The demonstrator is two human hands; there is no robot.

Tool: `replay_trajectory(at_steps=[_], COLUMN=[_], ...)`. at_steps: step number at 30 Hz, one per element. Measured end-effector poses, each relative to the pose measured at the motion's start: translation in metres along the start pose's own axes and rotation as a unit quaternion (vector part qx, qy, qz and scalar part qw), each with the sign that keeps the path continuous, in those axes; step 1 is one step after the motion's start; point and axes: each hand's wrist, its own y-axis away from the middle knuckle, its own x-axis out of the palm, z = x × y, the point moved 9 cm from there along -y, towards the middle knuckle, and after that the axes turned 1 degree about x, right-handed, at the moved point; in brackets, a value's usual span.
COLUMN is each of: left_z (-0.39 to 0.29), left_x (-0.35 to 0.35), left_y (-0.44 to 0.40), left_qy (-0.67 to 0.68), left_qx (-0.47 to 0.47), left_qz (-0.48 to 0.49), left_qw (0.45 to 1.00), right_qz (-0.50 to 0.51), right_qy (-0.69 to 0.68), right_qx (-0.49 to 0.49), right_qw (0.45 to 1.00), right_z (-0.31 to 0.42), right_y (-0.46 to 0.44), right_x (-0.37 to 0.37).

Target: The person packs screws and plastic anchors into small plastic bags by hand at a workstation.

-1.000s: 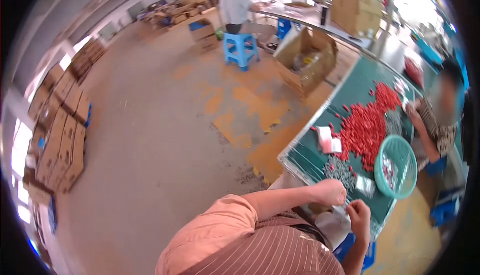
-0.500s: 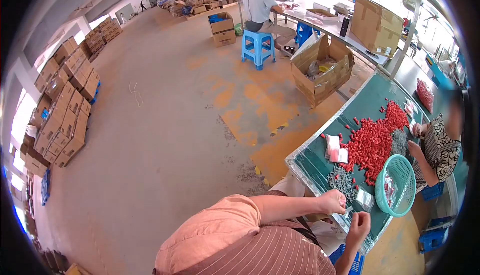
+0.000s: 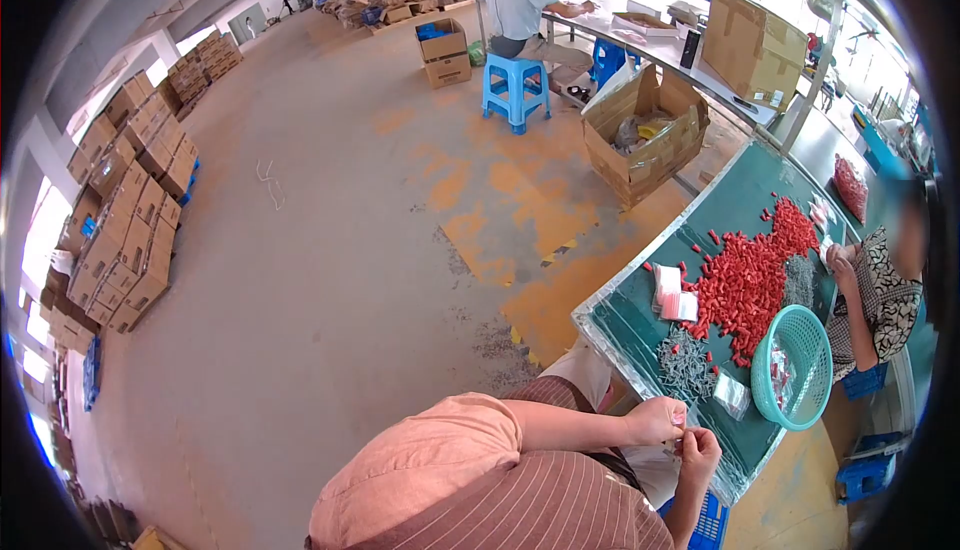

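My left hand (image 3: 655, 420) is closed on a small clear plastic bag (image 3: 679, 417) with something pink or red showing in it. My right hand (image 3: 699, 447) meets it with fingers pinched at the bag's lower edge; what exactly lies between them is too small to tell. Both hands are over the near edge of the green table (image 3: 625, 320). Close by lie a heap of grey screws (image 3: 685, 362) and a stack of clear bags (image 3: 732, 396). Beyond them spreads a large pile of red plastic plugs (image 3: 740, 290), with pink-white bags (image 3: 672, 292) on its left.
A turquoise basket (image 3: 823, 375) holding filled bags stands at the table's right. Across from me a co-worker (image 3: 875, 300) handles small items beside more grey screws (image 3: 798, 285). An open carton (image 3: 640, 165) sits past the table; another person sits on a blue stool (image 3: 516, 90).
My right hand has moved up and left to meet my left hand, which has shifted slightly left. The co-worker's hands across the table have come closer together.
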Motion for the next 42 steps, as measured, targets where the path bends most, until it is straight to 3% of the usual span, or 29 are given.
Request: replay_trajectory(at_steps=[3,6,9,16,18,19,20,22,23,24,25,26,29,32,35,42], left_z=[-0.003,0.002,0.001,0.015,0.025,0.026,0.017,0.017,0.016,0.026,0.047,0.049,0.055,0.031,0.023,0.026], left_x=[0.001,0.001,-0.007,-0.006,-0.006,-0.014,-0.020,-0.026,-0.025,-0.033,-0.035,-0.042,-0.054,-0.064,-0.072,-0.084], left_y=[0.000,0.001,-0.001,0.000,-0.005,-0.006,-0.002,-0.001,-0.001,0.000,-0.003,-0.003,-0.005,-0.003,-0.004,-0.008], left_qy=[-0.026,0.020,0.059,-0.016,-0.095,-0.141,-0.199,-0.184,-0.240,-0.048,0.069,0.056,0.037,-0.031,-0.107,-0.114], left_qx=[0.038,-0.006,0.041,0.015,-0.008,0.040,-0.014,0.006,0.064,-0.043,-0.074,-0.053,-0.082,-0.088,-0.072,-0.057], left_qz=[-0.014,-0.017,-0.079,-0.061,-0.027,-0.056,-0.050,-0.043,-0.023,-0.035,-0.043,-0.049,-0.061,-0.076,-0.092,-0.102], left_qw=[0.999,1.000,0.994,0.998,0.995,0.988,0.979,0.982,0.968,0.997,0.994,0.996,0.994,0.993,0.987,0.987], right_qz=[-0.013,-0.034,-0.056,-0.030,-0.034,-0.018,-0.014,0.017,0.033,0.027,-0.003,-0.015,-0.052,-0.070,-0.063,-0.024], right_qy=[-0.008,0.000,-0.003,-0.010,0.080,0.083,0.115,0.154,0.142,0.162,0.170,0.206,0.326,0.410,0.449,0.490], right_qx=[0.000,-0.003,0.005,-0.052,-0.081,-0.086,-0.089,-0.109,-0.104,-0.110,-0.130,-0.084,-0.099,-0.167,-0.167,-0.199], right_qw=[1.000,0.999,0.998,0.998,0.993,0.993,0.989,0.982,0.984,0.980,0.977,0.975,0.939,0.894,0.876,0.848], right_z=[-0.001,-0.012,-0.016,-0.003,-0.001,0.011,0.022,0.030,0.026,0.017,0.013,0.017,0.016,0.015,0.012,0.006], right_y=[0.001,-0.001,0.002,0.006,0.005,0.009,0.010,0.012,0.008,-0.006,-0.015,-0.020,-0.047,-0.075,-0.101,-0.144], right_x=[-0.002,-0.006,-0.007,0.007,0.008,0.018,0.026,0.037,0.037,0.033,0.025,0.017,0.004,0.011,0.027,0.041])
